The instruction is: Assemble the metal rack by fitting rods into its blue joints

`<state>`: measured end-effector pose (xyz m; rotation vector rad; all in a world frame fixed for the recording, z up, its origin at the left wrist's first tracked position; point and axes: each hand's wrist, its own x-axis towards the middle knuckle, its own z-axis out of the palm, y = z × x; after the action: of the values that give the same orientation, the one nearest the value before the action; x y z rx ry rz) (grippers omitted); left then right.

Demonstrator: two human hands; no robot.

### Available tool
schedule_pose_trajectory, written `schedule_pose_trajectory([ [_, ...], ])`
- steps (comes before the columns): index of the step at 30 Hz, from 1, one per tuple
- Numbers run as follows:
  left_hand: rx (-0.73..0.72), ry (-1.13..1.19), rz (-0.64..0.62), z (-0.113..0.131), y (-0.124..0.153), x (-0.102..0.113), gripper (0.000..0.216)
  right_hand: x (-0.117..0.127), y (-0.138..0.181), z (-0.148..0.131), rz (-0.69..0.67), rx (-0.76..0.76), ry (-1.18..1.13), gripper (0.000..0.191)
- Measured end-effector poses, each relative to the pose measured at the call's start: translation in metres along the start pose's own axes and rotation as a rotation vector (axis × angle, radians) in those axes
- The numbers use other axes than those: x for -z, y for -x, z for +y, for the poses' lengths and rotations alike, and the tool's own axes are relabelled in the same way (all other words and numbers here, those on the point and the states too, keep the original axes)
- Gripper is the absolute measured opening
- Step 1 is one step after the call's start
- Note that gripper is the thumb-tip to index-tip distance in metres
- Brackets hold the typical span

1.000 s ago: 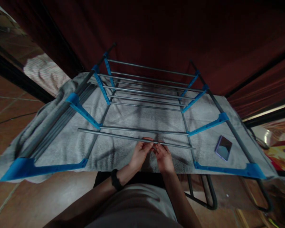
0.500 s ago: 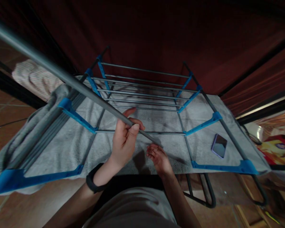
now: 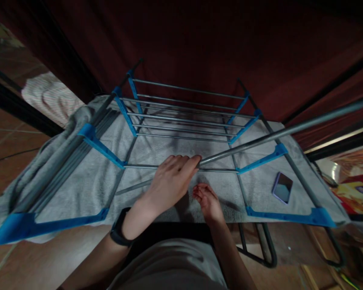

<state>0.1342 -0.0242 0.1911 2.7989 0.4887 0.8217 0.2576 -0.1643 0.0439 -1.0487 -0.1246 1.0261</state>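
My left hand [image 3: 175, 179], with a dark band on its wrist, is wrapped around a long grey metal tube [image 3: 248, 145]. The tube slants from low at the left up to the far right, its near end passing behind the hand. Just below and right of it, my right hand [image 3: 207, 201] is half curled, palm up, with nothing seen in its fingers. In front of both hands stands a rack frame of grey tubes with blue plastic brackets [image 3: 261, 159]. A thin crossbar [image 3: 220, 170] of this frame runs behind the held tube.
Several loose grey tubes [image 3: 60, 169] lie along the left side of the frame. A grey blanket [image 3: 181, 151] covers the surface under it. A phone [image 3: 282, 187] lies at the right. Behind hangs a dark red curtain [image 3: 181, 44]; a striped cloth [image 3: 53, 96] is at the left.
The tube in my left hand has swung from pointing up-left to pointing up-right, and the hand has turned knuckles up. My right hand stays low, now apart from the tube.
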Motion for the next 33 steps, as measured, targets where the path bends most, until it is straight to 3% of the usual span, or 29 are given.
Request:
schedule_pose_trajectory([
  [7, 0.063, -0.069, -0.393, -0.015, 0.027, -0.052, 0.052, 0.012, -0.006, -0.001, 0.082, 0.055, 0.007, 0.024],
  [11, 0.116, -0.028, -0.516, -0.021, 0.041, -0.074, 0.05, 0.017, -0.011, 0.003, 0.118, 0.078, 0.008, 0.027],
  [19, 0.114, 0.078, -0.553, -0.034, 0.063, -0.096, 0.049, 0.027, -0.017, 0.005, 0.182, 0.066, -0.077, 0.031],
  [27, 0.16, 0.186, -0.401, -0.057, 0.084, -0.105, 0.043, 0.041, -0.027, 0.011, 0.273, 0.056, -0.092, 0.036],
  [33, 0.331, 0.079, -0.559, -0.077, 0.096, -0.09, 0.044, 0.06, -0.035, 0.01, 0.358, 0.084, -0.105, 0.038],
])
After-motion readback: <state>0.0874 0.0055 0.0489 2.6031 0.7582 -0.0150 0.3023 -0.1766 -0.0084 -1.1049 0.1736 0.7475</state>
